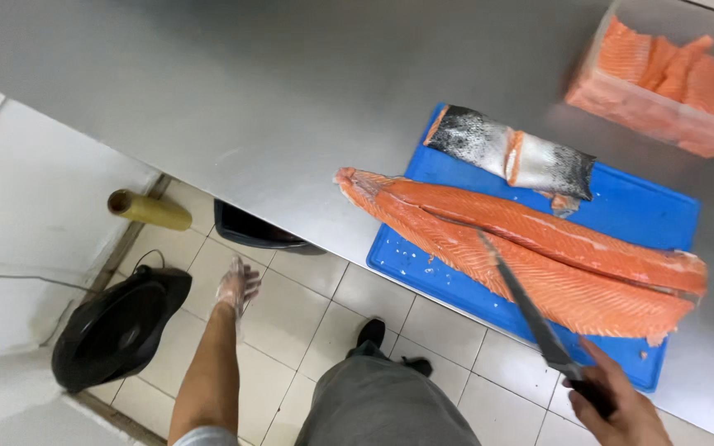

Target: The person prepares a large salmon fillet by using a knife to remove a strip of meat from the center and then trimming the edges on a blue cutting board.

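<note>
You stand at a steel table (233,99), looking down at a blue cutting board (646,206) that sits at the table's near edge. Take that board as your landmark.

A long salmon fillet (555,256) lies flesh up along the board's length, its narrow end hanging off the board's left side onto the bare steel. It looks whole, with no slices taken from it that can be seen. Your right hand (621,405), below the board's near right corner, is closed around the handle of a long knife (530,310); the blade angles up and left, its tip over the middle of the fillet. Whether the edge touches the flesh cannot be told.

Your left hand (239,285) hangs well to the left of the board and below table level, over the tiled floor (291,330), fingers loosely spread and holding nothing. It seems to wear a thin clear glove.

On the board's far side lies a skin-side-up salmon piece (510,153), silver and black. Beyond the board's far right corner, a clear tub (663,111) already holds cut salmon portions, so some portioning appears done while the large fillet remains.

Far left of the board, on the floor, are a black bin (117,326) and a roll of film (149,209).
</note>
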